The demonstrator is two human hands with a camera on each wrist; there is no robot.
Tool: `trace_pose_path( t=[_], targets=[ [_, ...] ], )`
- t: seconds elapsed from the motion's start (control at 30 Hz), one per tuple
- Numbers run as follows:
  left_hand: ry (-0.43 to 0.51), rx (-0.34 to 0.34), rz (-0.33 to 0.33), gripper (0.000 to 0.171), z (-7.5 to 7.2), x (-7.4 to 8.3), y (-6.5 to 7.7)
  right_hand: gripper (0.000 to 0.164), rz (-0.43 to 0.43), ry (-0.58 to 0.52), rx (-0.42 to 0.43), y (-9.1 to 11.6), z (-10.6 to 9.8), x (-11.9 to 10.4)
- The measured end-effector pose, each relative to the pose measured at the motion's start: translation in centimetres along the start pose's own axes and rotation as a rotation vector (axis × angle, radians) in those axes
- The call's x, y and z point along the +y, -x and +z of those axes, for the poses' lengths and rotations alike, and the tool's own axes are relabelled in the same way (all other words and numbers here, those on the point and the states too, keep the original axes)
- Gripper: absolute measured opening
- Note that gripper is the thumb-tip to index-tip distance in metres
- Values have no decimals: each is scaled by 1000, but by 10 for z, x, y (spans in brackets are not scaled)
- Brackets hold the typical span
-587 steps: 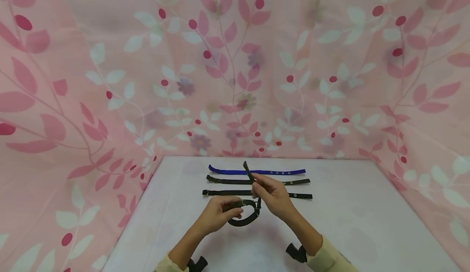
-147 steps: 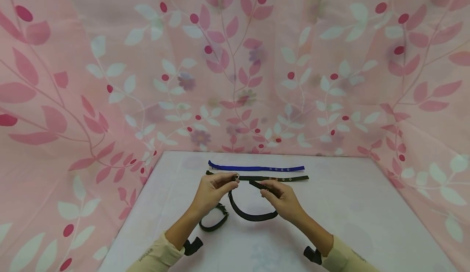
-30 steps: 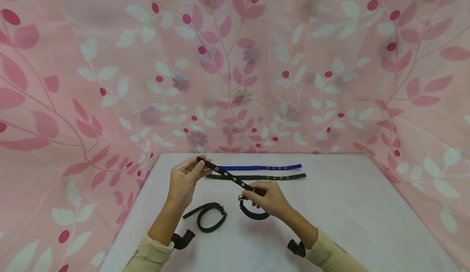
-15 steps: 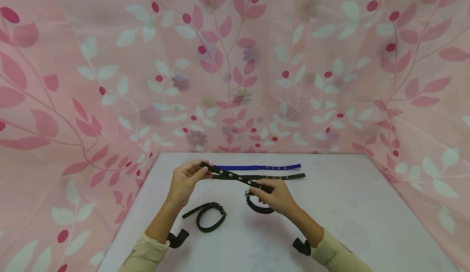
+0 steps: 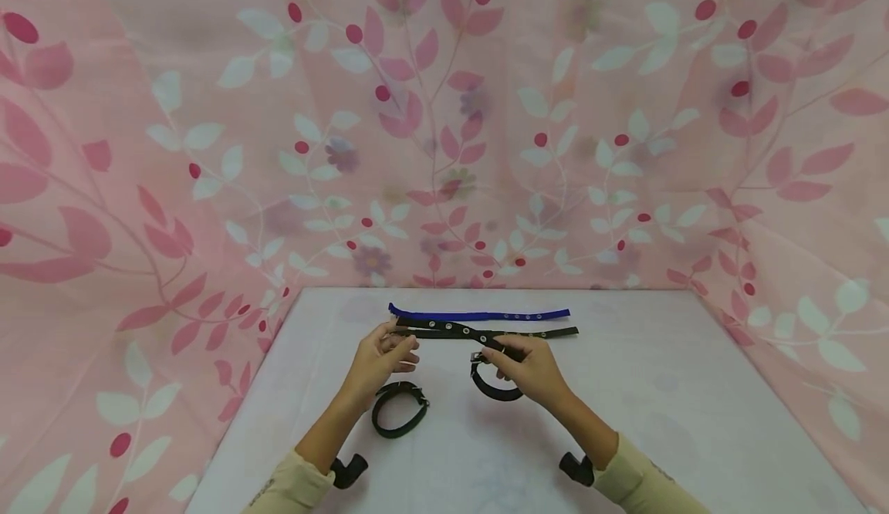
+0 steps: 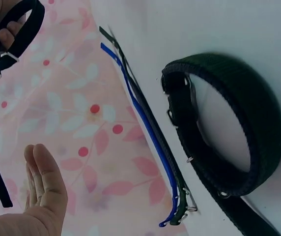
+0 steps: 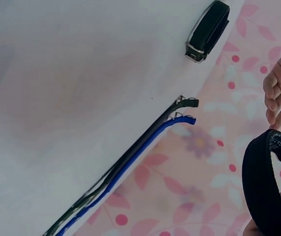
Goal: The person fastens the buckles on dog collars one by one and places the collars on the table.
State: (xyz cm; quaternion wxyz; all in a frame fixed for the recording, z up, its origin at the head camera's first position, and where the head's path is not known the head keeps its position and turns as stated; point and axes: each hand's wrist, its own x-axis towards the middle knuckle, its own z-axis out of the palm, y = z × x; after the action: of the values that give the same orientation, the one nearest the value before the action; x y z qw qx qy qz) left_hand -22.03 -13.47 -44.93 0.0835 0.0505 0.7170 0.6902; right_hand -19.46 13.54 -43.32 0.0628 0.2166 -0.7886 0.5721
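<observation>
Strap (image 5: 457,329) in right hand (image 5: 533,369); table's right edge (image 5: 767,390) distant

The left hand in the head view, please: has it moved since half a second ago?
Yes: the left hand has moved right and slightly down, judged against the blue strap beyond it.

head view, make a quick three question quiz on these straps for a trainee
1. How many straps lie stretched out on the table?
2. True or false: the looped strap on the table is blue.
3. Which hand grips the black strap?

Key:
1. Two: the blue strap and a dark green strap.
2. False; it is dark green.
3. The right hand.
</observation>
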Motion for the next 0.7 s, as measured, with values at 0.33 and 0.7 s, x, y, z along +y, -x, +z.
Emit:
trace_pose_path(
  t=[0.33,0.7],
  targets=[
    [-229,-171,111,28,35,5,9,18,115,-173,61,-4,7,13],
    [-308,-210,302,22,62,9,13,24,158,-201,54,-4,27,23]
  ],
)
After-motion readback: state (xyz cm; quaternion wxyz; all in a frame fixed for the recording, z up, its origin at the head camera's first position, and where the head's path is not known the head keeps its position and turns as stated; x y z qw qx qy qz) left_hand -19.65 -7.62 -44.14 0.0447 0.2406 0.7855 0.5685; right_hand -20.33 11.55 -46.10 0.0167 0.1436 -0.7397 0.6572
